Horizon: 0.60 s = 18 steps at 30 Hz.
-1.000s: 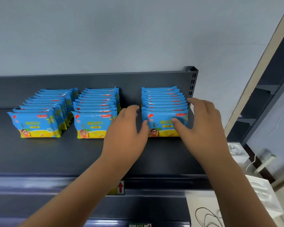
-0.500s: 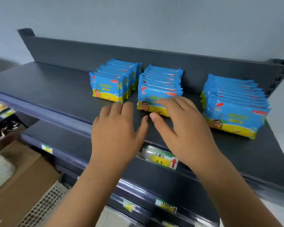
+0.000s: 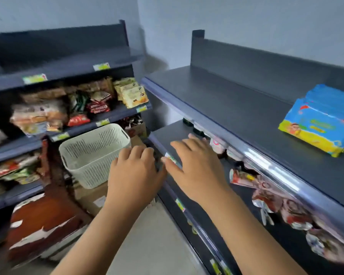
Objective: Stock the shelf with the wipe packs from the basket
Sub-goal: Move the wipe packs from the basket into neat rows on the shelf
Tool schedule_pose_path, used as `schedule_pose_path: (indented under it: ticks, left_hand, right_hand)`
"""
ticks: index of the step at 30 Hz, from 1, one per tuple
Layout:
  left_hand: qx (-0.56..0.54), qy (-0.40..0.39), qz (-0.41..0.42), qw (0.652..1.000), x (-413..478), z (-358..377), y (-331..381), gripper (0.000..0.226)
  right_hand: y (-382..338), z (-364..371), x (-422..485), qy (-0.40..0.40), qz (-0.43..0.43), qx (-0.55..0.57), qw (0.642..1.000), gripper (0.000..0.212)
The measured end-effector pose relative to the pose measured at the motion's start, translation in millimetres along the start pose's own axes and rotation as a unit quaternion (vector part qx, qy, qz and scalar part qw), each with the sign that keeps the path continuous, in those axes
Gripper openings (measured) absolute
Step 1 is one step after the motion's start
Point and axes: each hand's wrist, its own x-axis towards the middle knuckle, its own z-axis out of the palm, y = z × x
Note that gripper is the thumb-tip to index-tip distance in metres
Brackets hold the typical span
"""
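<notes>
Now the left hand (image 3: pixel 135 173) and right hand (image 3: pixel 197 165) hover empty, fingers loose, with a slotted plastic basket (image 3: pixel 93 153) at nine o'clock and glossy flat wipe packs (image 3: pixel 322 120) at three o'clock.

left rack (image 3: pixel 68 70) against the grey wall (image 3: pixel 246 20), blurred. green price labels (image 3: pixel 101 66) on its rails. middle tier: yellow biscuit packs (image 3: pixel 132 94) at the right end, red packets (image 3: pixel 98 107) beside them, bread-like bags (image 3: pixel 38 116) further left. cardboard box (image 3: pixel 91 197) on the floor (image 3: pixel 147 235) by the rack's foot, torn red-brown carton (image 3: pixel 42 215) left of it. pink foil packets (image 3: pixel 266 197) in a row on the right-hand lower tier.
</notes>
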Motion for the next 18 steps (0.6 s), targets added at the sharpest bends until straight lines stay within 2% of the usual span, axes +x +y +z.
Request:
schedule_pose_path:
  ticks: [3, 8, 11, 16, 18]
  left_hand:
    - [-0.058, 0.027, -0.048, 0.997, 11, 10, -62, 0.042]
    - [-0.050, -0.011, -0.092, 0.994, 38, 35, -158, 0.052]
    - [-0.033, -0.026, -0.109, 0.993, 52, 54, -201, 0.055]
    - [-0.031, -0.055, -0.147, 0.987, 84, 96, -260, 0.046]
    - [-0.045, -0.068, -0.168, 0.982, 103, 117, -281, 0.045]
  right_hand:
    - [-49, 49, 44, -0.046, -0.025, 0.003, 0.999, 0.072]
    - [-105, 121, 104, -0.079, -0.036, 0.014, 0.996, 0.058]
    - [-124, 156, 129, -0.098, -0.042, 0.026, 0.994, 0.050]
    - [-142, 213, 180, -0.142, -0.049, 0.037, 0.988, 0.058]
    - [-142, 239, 206, -0.165, -0.049, 0.045, 0.984, 0.051]
